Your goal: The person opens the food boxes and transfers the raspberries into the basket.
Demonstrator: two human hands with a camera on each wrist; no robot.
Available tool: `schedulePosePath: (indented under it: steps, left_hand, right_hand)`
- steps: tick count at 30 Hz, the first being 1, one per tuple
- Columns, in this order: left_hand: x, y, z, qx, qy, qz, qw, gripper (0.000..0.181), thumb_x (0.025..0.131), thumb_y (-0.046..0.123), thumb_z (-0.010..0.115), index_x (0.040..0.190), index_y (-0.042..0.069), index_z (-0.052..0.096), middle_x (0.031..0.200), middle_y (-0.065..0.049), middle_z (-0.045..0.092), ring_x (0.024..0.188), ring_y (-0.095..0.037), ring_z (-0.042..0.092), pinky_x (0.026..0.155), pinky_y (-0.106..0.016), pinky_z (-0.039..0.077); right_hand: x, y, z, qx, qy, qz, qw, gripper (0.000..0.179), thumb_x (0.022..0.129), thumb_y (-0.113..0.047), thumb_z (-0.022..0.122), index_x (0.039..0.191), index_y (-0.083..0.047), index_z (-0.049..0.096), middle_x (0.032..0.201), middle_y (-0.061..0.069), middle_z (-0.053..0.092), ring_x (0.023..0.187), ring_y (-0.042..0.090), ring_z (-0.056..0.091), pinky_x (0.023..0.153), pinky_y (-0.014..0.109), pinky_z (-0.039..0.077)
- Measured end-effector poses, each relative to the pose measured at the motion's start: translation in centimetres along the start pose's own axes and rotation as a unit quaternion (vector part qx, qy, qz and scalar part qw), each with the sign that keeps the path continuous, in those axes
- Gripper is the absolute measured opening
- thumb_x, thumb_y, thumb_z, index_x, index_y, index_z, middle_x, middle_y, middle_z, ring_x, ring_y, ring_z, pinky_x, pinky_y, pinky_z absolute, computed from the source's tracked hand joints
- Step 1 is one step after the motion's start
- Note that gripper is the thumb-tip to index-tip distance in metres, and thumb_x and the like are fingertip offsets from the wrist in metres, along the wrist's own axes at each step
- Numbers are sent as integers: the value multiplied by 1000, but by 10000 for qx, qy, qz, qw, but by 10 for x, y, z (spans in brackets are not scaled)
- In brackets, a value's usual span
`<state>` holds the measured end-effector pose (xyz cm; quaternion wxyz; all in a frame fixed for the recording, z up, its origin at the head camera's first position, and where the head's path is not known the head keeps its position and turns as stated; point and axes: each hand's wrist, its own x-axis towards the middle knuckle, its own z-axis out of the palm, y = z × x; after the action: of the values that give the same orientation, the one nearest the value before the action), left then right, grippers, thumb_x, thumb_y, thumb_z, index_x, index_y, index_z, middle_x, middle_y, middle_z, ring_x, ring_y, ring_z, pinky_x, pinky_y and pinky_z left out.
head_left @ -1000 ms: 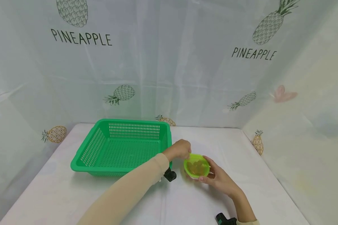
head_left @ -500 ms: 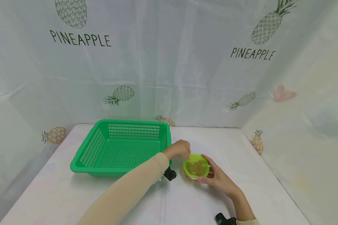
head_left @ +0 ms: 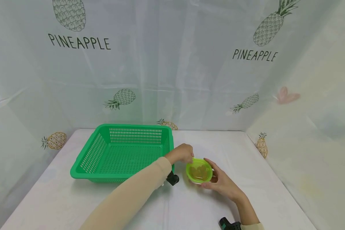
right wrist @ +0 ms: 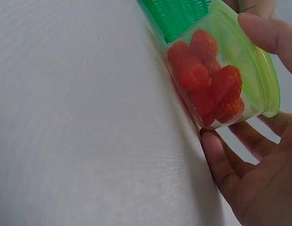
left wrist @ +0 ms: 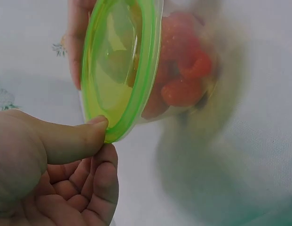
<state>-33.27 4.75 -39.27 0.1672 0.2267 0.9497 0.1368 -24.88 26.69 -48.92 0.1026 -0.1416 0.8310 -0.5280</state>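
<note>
A small clear round tub (right wrist: 188, 84) with a lime-green lid (head_left: 199, 171) stands on the table right of the green basket. Several red berries (right wrist: 197, 75), raspberry-like, lie inside it. My left hand (head_left: 182, 153) pinches the lid's edge between thumb and curled forefinger, as the left wrist view shows. From the right side, my right hand (head_left: 222, 183) holds the tub, thumb at the near side and fingers curved round the far side and base. The lid appears seated on the tub's rim.
A green perforated plastic basket (head_left: 95, 175) sits at the left back, and my left forearm passes in front of its right corner. A white cloth covers the table (head_left: 149, 210). Behind hangs a pale curtain (head_left: 172, 64) printed with pineapples.
Both hands keep their hold on the tub and its lid. The head view has shifted slightly; otherwise little differs.
</note>
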Motion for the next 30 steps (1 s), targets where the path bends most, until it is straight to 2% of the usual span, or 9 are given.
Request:
schedulePosePath:
  steps: [5, 8, 13, 17, 25, 30]
  left_hand:
    - [1, -1, 0, -57, 19, -17, 10000, 19, 98, 21, 78, 113, 9, 75, 108, -1, 73, 89, -12, 59, 84, -27, 56]
    - [2, -2, 1, -74, 46, 18, 10000, 20, 97, 21, 79, 113, 9, 75, 108, 0, 74, 90, -12, 61, 86, -27, 56]
    - [4, -5, 4, -160, 48, 202, 9997, 23, 97, 21, 79, 116, 9, 78, 113, 0, 76, 100, -13, 66, 92, -28, 56]
    - [6, -6, 5, -307, 27, 337, 9990, 22, 97, 20, 79, 116, 9, 78, 115, -1, 76, 103, -14, 67, 91, -29, 57]
    - [4, -9, 3, -183, -28, 471, 9987, 25, 99, 19, 76, 121, 7, 77, 120, -1, 75, 104, -14, 66, 92, -28, 56]
    - [2, -9, 2, -254, -30, 550, 9982, 24, 100, 16, 75, 122, 6, 76, 121, -3, 75, 101, -13, 64, 90, -28, 56]
  right_hand:
    - [1, 0, 2, 22, -1, -19, 10000, 104, 87, -21, 88, 169, -16, 24, 159, 20, 45, 117, 29, 65, 91, 31, 56]
    - [0, 0, 3, -66, 40, 23, 10000, 106, 87, -23, 89, 169, -17, 22, 159, 19, 46, 117, 28, 65, 90, 30, 56]
    - [-2, 0, 4, -302, 113, 109, 9994, 104, 88, -27, 89, 169, -21, 24, 158, 19, 48, 114, 27, 65, 88, 30, 57]
    - [-3, -1, 2, -454, 150, 128, 9988, 102, 88, -28, 88, 168, -22, 27, 156, 19, 50, 109, 26, 65, 84, 31, 57]
    - [-1, -5, 5, -549, 230, 35, 9982, 102, 86, -29, 90, 168, -17, 30, 159, 17, 50, 125, 27, 61, 87, 30, 57]
    - [-1, -5, 5, -623, 275, 28, 9977, 102, 86, -30, 90, 168, -18, 30, 157, 16, 52, 127, 30, 61, 89, 30, 56]
